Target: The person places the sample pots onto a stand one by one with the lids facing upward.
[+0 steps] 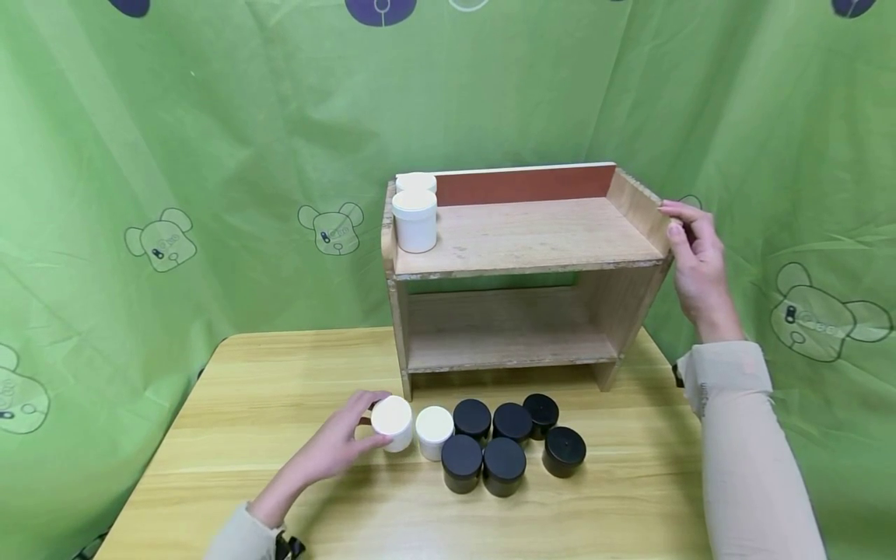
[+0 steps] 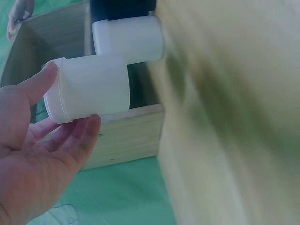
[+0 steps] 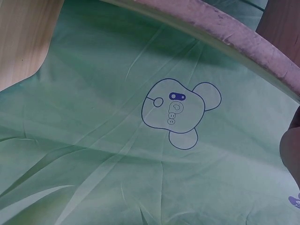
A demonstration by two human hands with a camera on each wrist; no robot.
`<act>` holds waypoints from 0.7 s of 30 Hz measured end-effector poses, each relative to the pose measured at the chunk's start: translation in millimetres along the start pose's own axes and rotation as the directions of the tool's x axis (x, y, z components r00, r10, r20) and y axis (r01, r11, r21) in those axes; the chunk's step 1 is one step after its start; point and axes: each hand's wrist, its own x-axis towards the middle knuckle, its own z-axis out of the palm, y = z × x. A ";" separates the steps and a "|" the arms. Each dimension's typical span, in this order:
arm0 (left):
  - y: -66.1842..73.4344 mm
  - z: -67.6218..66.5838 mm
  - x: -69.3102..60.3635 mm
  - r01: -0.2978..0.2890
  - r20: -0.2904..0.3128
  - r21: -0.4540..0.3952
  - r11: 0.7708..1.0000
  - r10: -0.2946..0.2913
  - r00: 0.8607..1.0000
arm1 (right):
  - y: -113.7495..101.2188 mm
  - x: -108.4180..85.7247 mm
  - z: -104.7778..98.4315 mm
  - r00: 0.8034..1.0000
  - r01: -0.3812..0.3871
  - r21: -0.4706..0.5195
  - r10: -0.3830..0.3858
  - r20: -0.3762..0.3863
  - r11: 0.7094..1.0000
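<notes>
My left hand (image 1: pixel 336 439) pinches a white lidded jar (image 1: pixel 393 424) between thumb and fingers at the front of the shelf. In the left wrist view the thumb lies by the lid of this jar (image 2: pixel 91 89), and its base seems slightly off the tabletop. A second white jar (image 1: pixel 435 432) stands just to its right, with several black lidded jars (image 1: pixel 504 465) beyond. My right hand (image 1: pixel 700 260) grips the right side panel of the wooden shelf (image 1: pixel 518 233). The right wrist view shows only part of a finger (image 3: pixel 291 150) near the shelf's edge.
Two more white jars (image 1: pixel 415 222) stand one behind the other at the left end of the shelf's upper board. The shelf stands at the back of the wooden table (image 1: pixel 294 389). A green printed curtain (image 1: pixel 245 140) hangs behind and at both sides.
</notes>
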 end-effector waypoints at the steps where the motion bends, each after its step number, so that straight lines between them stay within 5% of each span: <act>1: 2.9 -2.2 1.0 -0.006 -0.002 0.006 1.000 0.006 1.000 | 0.0 0.0 0.0 1.000 -0.001 -0.004 0.001 0.000 1.000; 21: 90.9 -56.3 40.1 -0.195 -0.050 0.149 0.969 0.204 0.978 | 1.2 1.3 -0.8 0.999 -0.032 -0.049 0.032 0.009 0.998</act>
